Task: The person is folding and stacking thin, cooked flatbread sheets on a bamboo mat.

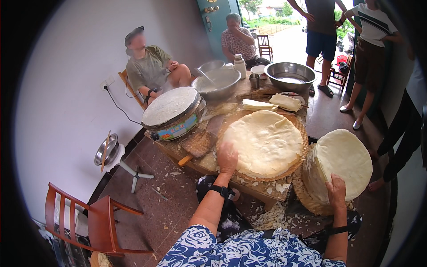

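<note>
My left hand (227, 158) lies flat on the near edge of a stack of thin pale round pancakes (264, 140), which rests on a round woven tray (301, 127) on the wooden table (209, 162). My right hand (336, 192) grips the lower rim of a second, thick stack of pancakes (340, 162). That stack sits on its own woven tray (309, 202), tilted up toward me at the right of the table. Both wrists carry dark straps.
A round electric griddle (171, 111) with a pale sheet on it stands at the table's left, a brush (198, 143) beside it. Metal basins (290, 75), folded pancakes (284, 102) and a cup lie farther back. Several people sit or stand around. A red wooden chair (100, 220) stands at lower left.
</note>
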`<state>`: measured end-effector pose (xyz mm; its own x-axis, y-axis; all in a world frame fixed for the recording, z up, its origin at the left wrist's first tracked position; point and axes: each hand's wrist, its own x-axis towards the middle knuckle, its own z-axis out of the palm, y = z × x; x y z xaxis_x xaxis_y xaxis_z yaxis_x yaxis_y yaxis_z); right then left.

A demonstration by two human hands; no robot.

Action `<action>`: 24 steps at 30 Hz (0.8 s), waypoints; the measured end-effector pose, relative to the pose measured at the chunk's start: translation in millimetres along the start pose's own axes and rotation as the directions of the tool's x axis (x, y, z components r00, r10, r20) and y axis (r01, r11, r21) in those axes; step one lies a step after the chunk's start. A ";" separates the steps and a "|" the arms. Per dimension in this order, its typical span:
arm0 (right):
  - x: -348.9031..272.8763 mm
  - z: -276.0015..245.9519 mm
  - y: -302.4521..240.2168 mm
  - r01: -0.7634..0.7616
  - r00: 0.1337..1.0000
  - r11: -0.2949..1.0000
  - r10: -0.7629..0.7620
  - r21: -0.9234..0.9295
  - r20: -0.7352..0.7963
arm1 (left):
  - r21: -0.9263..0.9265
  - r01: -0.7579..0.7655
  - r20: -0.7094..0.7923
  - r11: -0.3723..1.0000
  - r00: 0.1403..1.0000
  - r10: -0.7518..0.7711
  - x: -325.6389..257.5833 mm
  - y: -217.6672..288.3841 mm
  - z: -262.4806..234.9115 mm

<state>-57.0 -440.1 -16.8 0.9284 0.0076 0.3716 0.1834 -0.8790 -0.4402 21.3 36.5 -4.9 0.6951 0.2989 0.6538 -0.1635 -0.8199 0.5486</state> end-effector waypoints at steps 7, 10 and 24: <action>-11.5 -13.4 3.9 -0.066 0.996 0.997 0.068 0.051 -0.053 | 0.008 0.012 0.107 1.000 0.994 -0.013 -0.7 11.9 11.1; 3.6 -12.2 2.3 -0.021 0.998 0.998 0.025 0.065 -0.064 | 0.054 -0.043 0.054 0.998 0.998 0.040 -0.1 -18.7 17.6; 12.3 -26.6 12.3 -0.116 0.940 0.993 0.117 0.022 -0.322 | -0.065 -0.028 0.017 0.997 0.999 0.029 3.3 -26.3 18.6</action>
<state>-51.9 -463.6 4.1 0.7897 -0.2491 0.5606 0.0817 -0.8631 -0.4985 40.9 50.0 -26.8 0.7018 0.2669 0.6605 -0.2281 -0.7941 0.5633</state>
